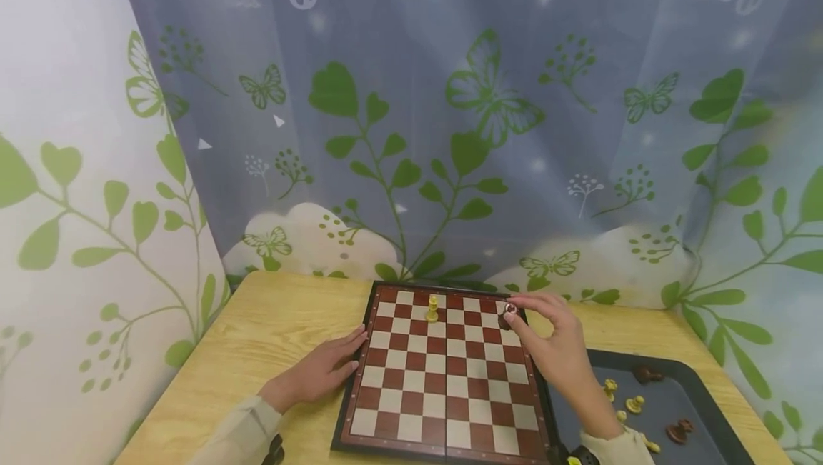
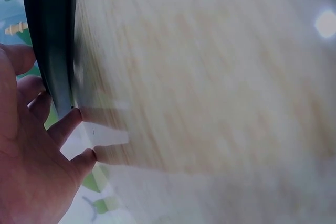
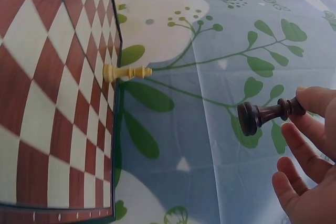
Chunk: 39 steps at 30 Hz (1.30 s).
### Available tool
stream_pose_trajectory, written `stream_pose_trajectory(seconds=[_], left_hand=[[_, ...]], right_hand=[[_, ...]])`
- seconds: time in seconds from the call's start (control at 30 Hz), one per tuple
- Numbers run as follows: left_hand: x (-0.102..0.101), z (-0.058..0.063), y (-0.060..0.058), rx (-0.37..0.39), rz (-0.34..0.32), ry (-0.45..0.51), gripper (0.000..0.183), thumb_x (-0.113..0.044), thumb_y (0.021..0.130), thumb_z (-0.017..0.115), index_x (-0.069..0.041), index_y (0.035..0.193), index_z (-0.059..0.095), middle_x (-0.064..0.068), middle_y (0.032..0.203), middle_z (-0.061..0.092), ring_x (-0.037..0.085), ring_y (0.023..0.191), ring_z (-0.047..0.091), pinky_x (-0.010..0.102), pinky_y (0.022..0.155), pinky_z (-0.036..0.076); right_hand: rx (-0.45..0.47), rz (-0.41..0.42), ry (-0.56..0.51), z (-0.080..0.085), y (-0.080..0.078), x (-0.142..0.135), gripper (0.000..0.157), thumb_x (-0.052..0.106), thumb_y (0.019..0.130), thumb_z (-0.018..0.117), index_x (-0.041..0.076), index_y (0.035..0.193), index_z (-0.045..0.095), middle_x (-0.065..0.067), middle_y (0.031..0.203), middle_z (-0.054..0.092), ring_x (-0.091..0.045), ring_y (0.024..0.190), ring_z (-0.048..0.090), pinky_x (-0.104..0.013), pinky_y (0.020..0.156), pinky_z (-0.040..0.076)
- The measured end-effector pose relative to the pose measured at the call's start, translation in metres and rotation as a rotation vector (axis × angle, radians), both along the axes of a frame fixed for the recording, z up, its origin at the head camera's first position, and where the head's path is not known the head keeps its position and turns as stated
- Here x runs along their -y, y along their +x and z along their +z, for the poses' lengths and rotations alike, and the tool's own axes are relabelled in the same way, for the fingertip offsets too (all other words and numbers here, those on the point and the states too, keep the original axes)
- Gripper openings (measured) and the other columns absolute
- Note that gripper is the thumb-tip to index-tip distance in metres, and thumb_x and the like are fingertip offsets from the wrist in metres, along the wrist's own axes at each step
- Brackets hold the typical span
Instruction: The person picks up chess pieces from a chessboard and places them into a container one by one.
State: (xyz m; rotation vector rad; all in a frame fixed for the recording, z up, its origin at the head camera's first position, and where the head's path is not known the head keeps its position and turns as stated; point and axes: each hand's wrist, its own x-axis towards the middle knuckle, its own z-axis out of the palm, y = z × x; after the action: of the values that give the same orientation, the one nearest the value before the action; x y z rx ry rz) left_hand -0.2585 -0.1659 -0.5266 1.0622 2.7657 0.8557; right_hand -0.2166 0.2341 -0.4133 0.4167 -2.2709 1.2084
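A brown-and-cream chessboard (image 1: 478, 388) lies flat on the wooden table. My right hand (image 1: 558, 340) is at its far right corner, with thumb and index finger pinching a dark brown chess piece (image 3: 265, 113) by the top. The right wrist view shows a gap between this piece's base and the board; the fingers hide its head. A yellow chess piece (image 1: 432, 310) stands upright on the far row, left of the fold line. My left hand (image 1: 318, 367) rests against the board's left edge, its fingers extended and touching the dark rim (image 2: 52, 35).
To the right of the board, a dark tray (image 1: 670, 399) holds several yellow and dark brown chess pieces, some lying on their sides. My right forearm passes over its left part. A curtain (image 1: 411, 165) with leaves and butterflies hangs behind the wooden table (image 1: 283, 308).
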Motion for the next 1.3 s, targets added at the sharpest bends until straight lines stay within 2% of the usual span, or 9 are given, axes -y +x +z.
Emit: stream_pose_trajectory(seconds=[0.13, 0.37, 0.57, 0.7, 0.83, 1.07, 1.3], left_hand=[[0.002, -0.002, 0.0, -0.012, -0.003, 0.002, 0.055, -0.023, 0.11, 0.044, 0.008, 0.154, 0.035, 0.023, 0.164, 0.028, 0.046, 0.146, 0.035, 0.063, 0.116, 0.031], [0.003, -0.005, -0.001, -0.021, -0.008, 0.0, 0.055, -0.024, 0.11, 0.044, 0.008, 0.154, 0.034, 0.022, 0.164, 0.028, 0.045, 0.146, 0.036, 0.062, 0.116, 0.033], [0.002, -0.006, 0.0, -0.013, -0.004, -0.009, 0.055, -0.024, 0.11, 0.043, 0.008, 0.154, 0.034, 0.022, 0.164, 0.028, 0.045, 0.146, 0.036, 0.062, 0.116, 0.033], [0.001, -0.005, 0.001, 0.001, 0.004, -0.007, 0.055, -0.024, 0.11, 0.043, 0.007, 0.154, 0.034, 0.022, 0.164, 0.028, 0.045, 0.146, 0.036, 0.063, 0.116, 0.032], [0.0, -0.004, 0.0, -0.002, 0.005, -0.009, 0.055, -0.025, 0.11, 0.043, 0.007, 0.154, 0.034, 0.021, 0.164, 0.028, 0.045, 0.146, 0.035, 0.063, 0.117, 0.032], [0.001, -0.005, -0.001, -0.009, 0.006, -0.014, 0.056, -0.025, 0.11, 0.043, 0.007, 0.154, 0.034, 0.021, 0.164, 0.028, 0.045, 0.146, 0.036, 0.063, 0.117, 0.031], [0.001, -0.003, -0.001, 0.001, 0.012, -0.007, 0.056, -0.025, 0.11, 0.043, 0.007, 0.154, 0.034, 0.022, 0.164, 0.028, 0.046, 0.146, 0.036, 0.064, 0.117, 0.031]], right_hand=[[0.026, -0.016, 0.024, -0.003, 0.003, -0.007, 0.023, 0.01, 0.091, 0.077, 0.009, 0.114, 0.076, -0.01, 0.12, 0.069, -0.024, 0.117, 0.054, -0.058, 0.1, 0.041], [0.033, -0.056, 0.061, -0.007, 0.011, -0.019, 0.022, 0.01, 0.09, 0.078, 0.009, 0.112, 0.076, -0.009, 0.118, 0.07, -0.019, 0.114, 0.055, -0.057, 0.096, 0.045], [0.04, -0.081, 0.084, -0.01, 0.015, -0.031, 0.021, 0.009, 0.09, 0.077, 0.009, 0.111, 0.076, -0.01, 0.119, 0.07, -0.02, 0.115, 0.055, -0.052, 0.097, 0.042], [0.047, -0.085, 0.082, -0.012, 0.017, -0.037, 0.02, 0.009, 0.09, 0.077, 0.008, 0.111, 0.076, -0.012, 0.118, 0.069, -0.019, 0.115, 0.053, -0.055, 0.097, 0.041], [0.054, -0.091, 0.075, -0.014, 0.019, -0.042, 0.02, 0.01, 0.091, 0.077, 0.008, 0.111, 0.076, -0.012, 0.118, 0.069, -0.015, 0.115, 0.05, -0.059, 0.097, 0.041], [0.072, -0.104, 0.083, -0.021, 0.02, -0.048, 0.021, 0.011, 0.09, 0.078, 0.007, 0.11, 0.076, -0.011, 0.118, 0.069, 0.003, 0.112, 0.045, -0.057, 0.094, 0.043], [0.085, -0.14, 0.115, -0.025, 0.026, -0.052, 0.022, 0.012, 0.09, 0.078, 0.008, 0.111, 0.077, -0.011, 0.119, 0.069, 0.005, 0.11, 0.044, -0.054, 0.091, 0.043]])
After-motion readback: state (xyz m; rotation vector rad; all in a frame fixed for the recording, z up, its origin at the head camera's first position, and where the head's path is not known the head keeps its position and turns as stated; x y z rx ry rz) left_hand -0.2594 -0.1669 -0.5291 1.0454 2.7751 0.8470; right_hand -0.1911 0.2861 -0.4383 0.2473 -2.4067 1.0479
